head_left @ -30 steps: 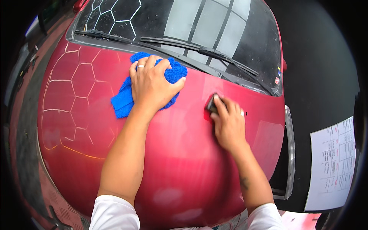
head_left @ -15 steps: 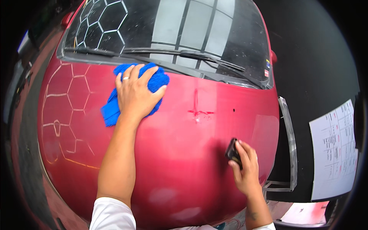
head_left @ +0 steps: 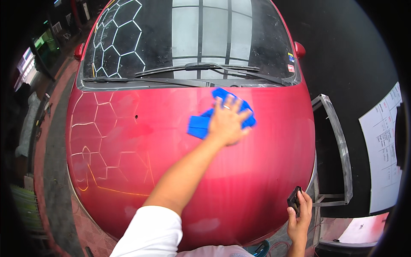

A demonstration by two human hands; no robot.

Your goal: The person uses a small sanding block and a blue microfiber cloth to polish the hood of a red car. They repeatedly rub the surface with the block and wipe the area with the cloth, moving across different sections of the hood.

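A bright blue microfiber cloth [head_left: 199,126] lies on the red car hood [head_left: 184,171], just below the windshield. My left hand [head_left: 229,122], a ring on one finger, presses the cloth against the paint with its fingers spread; it is slightly blurred. Part of the cloth is hidden under the palm. Near the hood's right front edge, my right hand [head_left: 302,216] is closed around a small black rectangular object [head_left: 294,200]. That object is held off the paint, and its exact kind cannot be made out.
Wiper arms [head_left: 197,67] rest along the windshield [head_left: 156,38]. Pale hexagon lines [head_left: 100,124] mark the hood's left side. A metal frame [head_left: 340,141] stands close on the right, before a dark wall with a white chart [head_left: 383,150]. A bucket [head_left: 258,248] sits below the front edge.
My left hand has swept the cloth rightward across the hood, and a dark red cross-shaped mark no longer shows. My right hand has moved right and nearer with the black object. The view has shifted.
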